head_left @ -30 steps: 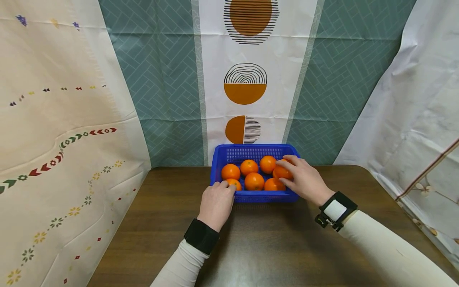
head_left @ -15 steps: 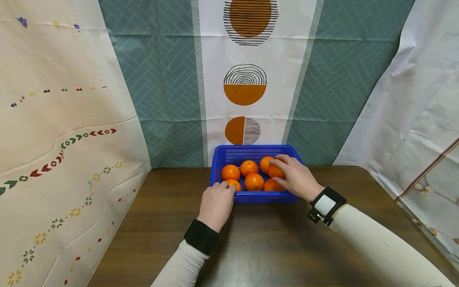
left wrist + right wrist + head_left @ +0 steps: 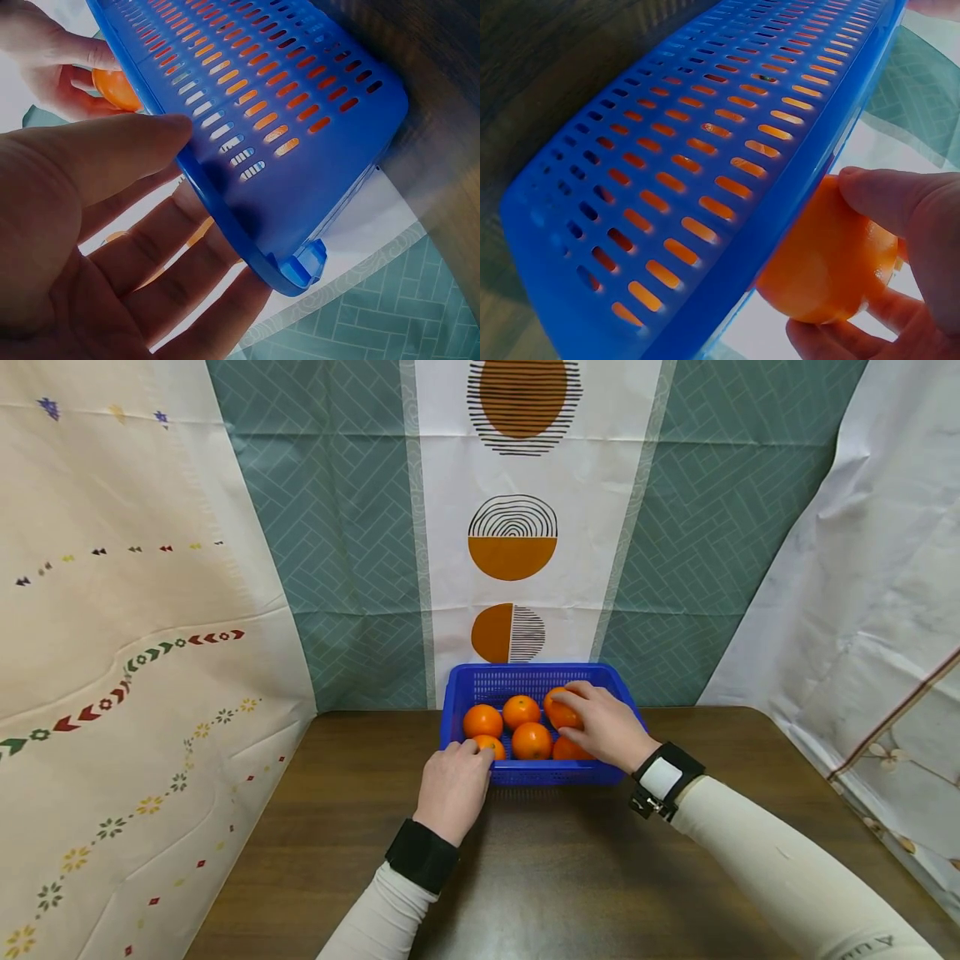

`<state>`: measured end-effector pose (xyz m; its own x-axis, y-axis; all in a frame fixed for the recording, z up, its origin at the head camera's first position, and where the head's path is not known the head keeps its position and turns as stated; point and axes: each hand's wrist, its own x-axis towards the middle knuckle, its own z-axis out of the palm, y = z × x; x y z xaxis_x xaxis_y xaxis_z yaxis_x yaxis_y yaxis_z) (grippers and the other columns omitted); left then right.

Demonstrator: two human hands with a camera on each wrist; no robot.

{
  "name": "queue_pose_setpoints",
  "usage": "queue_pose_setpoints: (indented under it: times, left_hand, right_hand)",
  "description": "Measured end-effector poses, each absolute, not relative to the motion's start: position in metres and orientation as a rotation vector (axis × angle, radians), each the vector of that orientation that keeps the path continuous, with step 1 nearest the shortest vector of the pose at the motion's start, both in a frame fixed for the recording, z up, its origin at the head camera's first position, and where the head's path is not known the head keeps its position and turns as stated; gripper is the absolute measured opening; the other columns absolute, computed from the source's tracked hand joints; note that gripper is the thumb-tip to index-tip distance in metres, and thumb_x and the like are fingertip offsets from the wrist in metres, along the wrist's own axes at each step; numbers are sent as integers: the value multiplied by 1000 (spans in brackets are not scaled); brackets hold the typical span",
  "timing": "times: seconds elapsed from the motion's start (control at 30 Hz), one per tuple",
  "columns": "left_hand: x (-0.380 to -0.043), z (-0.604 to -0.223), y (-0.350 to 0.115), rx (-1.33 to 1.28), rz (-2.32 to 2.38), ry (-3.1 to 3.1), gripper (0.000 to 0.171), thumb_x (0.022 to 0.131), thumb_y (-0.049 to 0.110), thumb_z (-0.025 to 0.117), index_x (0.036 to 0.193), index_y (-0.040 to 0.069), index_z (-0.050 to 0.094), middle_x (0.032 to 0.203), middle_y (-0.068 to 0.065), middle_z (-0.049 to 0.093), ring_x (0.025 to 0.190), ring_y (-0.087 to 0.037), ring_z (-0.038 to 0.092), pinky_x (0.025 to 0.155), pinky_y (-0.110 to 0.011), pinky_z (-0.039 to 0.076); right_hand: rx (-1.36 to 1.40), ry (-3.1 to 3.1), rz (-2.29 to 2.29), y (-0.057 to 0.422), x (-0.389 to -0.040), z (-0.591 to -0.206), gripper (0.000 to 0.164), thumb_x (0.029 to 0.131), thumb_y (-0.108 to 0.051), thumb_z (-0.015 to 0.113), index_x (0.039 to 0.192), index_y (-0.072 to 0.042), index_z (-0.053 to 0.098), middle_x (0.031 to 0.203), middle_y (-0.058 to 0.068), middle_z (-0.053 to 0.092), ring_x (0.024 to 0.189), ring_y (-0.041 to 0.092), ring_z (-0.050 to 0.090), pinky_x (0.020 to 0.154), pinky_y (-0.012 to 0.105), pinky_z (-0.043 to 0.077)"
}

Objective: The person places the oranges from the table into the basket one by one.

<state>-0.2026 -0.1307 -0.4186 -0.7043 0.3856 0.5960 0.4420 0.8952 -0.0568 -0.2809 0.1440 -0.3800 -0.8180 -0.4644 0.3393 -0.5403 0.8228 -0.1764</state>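
Observation:
A blue plastic basket (image 3: 527, 772) with slotted walls stands on the table and holds several oranges (image 3: 532, 741). My left hand (image 3: 452, 785) grips its front rim near the left corner; in the left wrist view the thumb (image 3: 142, 150) presses the outside wall while the fingers reach over the rim. Inside the basket's right part, my right hand (image 3: 609, 728) holds an orange (image 3: 562, 717). Thumb and fingers curl round that orange (image 3: 817, 262) in the right wrist view, just behind the rim. Another orange behind it is mostly hidden.
The basket sits on a brown wooden table (image 3: 360, 827), close to its back edge. A green and white patterned cloth (image 3: 360, 568) hangs right behind it. Pale cloths hang at the left (image 3: 150, 693) and right (image 3: 840, 610).
My right hand has moved left inside the basket, carrying its orange toward the one behind, which is now more covered. The left hand and the basket stay put.

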Motion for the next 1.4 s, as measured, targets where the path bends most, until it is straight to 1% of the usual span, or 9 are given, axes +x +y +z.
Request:
queue_pose_setpoints:
  times: [0.2,0.43,0.8,1.03,1.4]
  left_hand:
    - [-202,-418,-130,-586,-123,-2441,10,94,18,91,97,13,82,91,-7,76,72,-26,66,59,-38,57]
    - [-201,-419,-131,-581,-130,-2445,7,97,17,88,98,12,82,91,-7,75,72,-27,66,60,-39,58]
    - [-202,-421,-131,-584,-122,-2442,8,96,17,88,97,12,82,91,-7,75,72,-26,66,59,-38,56]
    - [-202,-420,-131,-579,-106,-2438,8,96,16,88,95,13,81,90,-6,74,73,-26,66,58,-36,54]
    - [-203,-418,-130,-574,-121,-2457,8,97,17,88,98,13,82,93,-6,76,73,-26,66,60,-37,55]
  right_hand:
    - [741,-2779,391,138,-284,-378,53,99,-25,86,147,-12,69,150,19,59,132,45,60,110,63,52]
    - [736,-2808,393,132,-285,-376,53,99,-25,86,148,-13,69,151,19,59,133,44,59,112,62,52]
    - [702,-2844,417,128,-291,-379,55,100,-26,85,150,-11,67,151,20,59,132,44,60,111,62,53]
    - [711,-2853,413,126,-294,-380,56,102,-26,84,152,-11,66,153,20,58,133,44,59,111,60,52]
    - [711,-2874,407,123,-297,-380,55,101,-26,84,151,-11,66,152,20,58,131,43,60,111,59,53]
